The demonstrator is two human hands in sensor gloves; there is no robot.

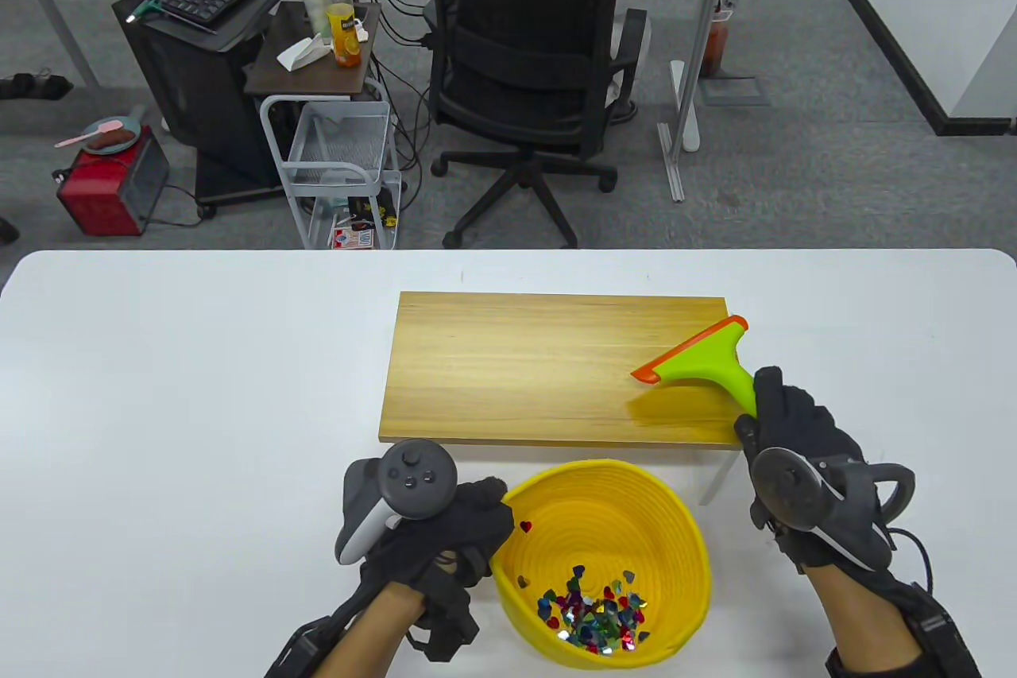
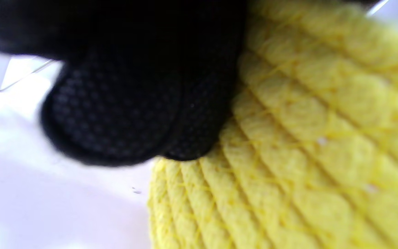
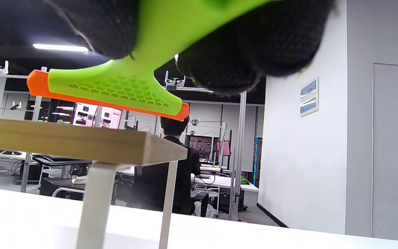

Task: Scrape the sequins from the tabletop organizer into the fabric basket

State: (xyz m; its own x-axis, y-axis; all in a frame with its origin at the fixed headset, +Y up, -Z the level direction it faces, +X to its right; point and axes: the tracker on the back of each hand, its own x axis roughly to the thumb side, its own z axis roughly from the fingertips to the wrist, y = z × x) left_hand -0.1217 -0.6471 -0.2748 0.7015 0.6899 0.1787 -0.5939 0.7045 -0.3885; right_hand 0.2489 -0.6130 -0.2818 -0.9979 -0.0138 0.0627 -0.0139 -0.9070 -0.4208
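Note:
A wooden tabletop organizer (image 1: pixel 548 368) on white legs stands mid-table; its top looks bare of sequins. A yellow fabric basket (image 1: pixel 683 527) sits in front of it, with several coloured heart sequins (image 1: pixel 592 610) in its bottom. My right hand (image 1: pixel 783 424) grips the handle of a green scraper with an orange blade (image 1: pixel 699 360), held a little above the organizer's right end; it also shows in the right wrist view (image 3: pixel 116 90). My left hand (image 1: pixel 445 535) holds the basket's left rim, its fingers (image 2: pixel 123 114) against the woven wall (image 2: pixel 306 145).
The white table (image 1: pixel 175 392) stretches wide to the left and right of the organizer. Beyond its far edge stand a black office chair (image 1: pixel 524 66) and a white wire cart (image 1: pixel 342 161).

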